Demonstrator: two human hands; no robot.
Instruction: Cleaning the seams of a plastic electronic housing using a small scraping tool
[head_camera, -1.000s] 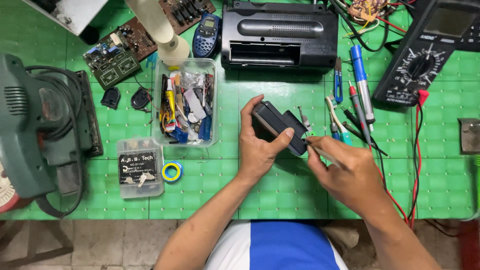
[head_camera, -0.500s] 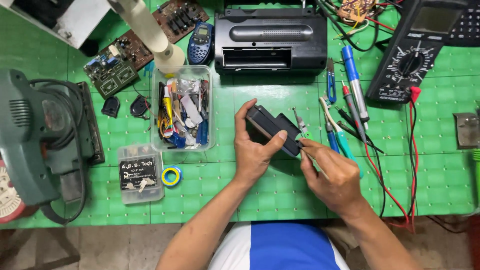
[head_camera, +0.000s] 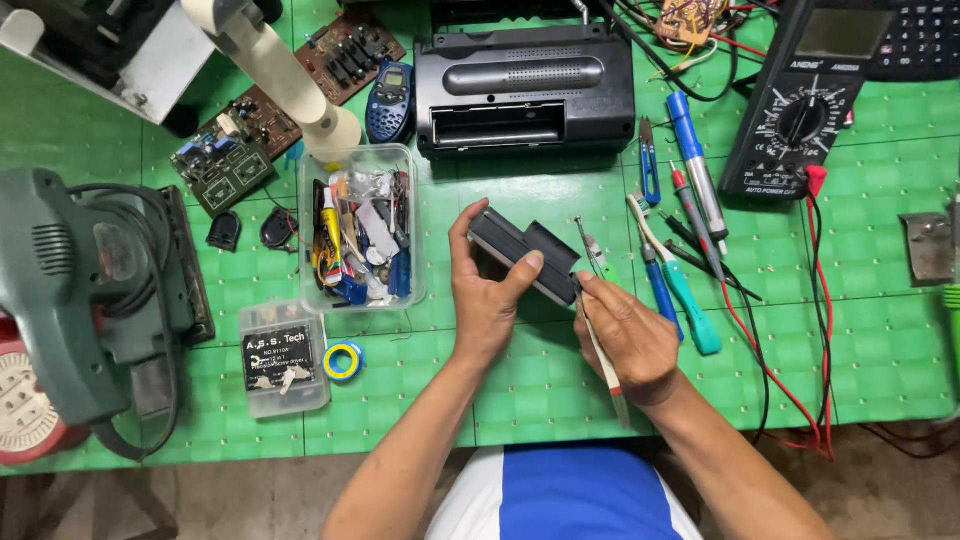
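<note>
A small black ribbed device (head_camera: 522, 251) is grasped in the left hand (head_camera: 487, 292), the thumb laid over its near end and the other fingers curled behind its far side, so that it is held tilted just above the middle of the green table (head_camera: 500, 390). A thin pale tool (head_camera: 600, 352) is pinched in the clenched fingers of the right hand (head_camera: 628, 335), its tip brought against the right-hand end of the device and its handle slanting back toward the near edge of the table; whether the tip is a blade or a brush cannot be told. Just to the left of the left hand a clear plastic tub (head_camera: 361, 230) filled with small parts is set, and nearer the near edge a smaller clear box with a black label (head_camera: 281, 358) is seen with a yellow and blue tape roll (head_camera: 343, 361) just beside it. To the right of the right hand a row of hand tools is laid out, among them a teal-handled tool (head_camera: 684, 300) and a blue-handled soldering iron (head_camera: 696, 170). At the far edge of the table a black radio (head_camera: 525, 88) is placed, with a blue handset (head_camera: 389, 102) beside it and bare circuit boards (head_camera: 232, 150) toward the far left corner. A multimeter (head_camera: 810, 100) is seen at the far right corner, red and black leads trailing from it. A grey-green power tool (head_camera: 80, 290) is rested at the left edge.
</note>
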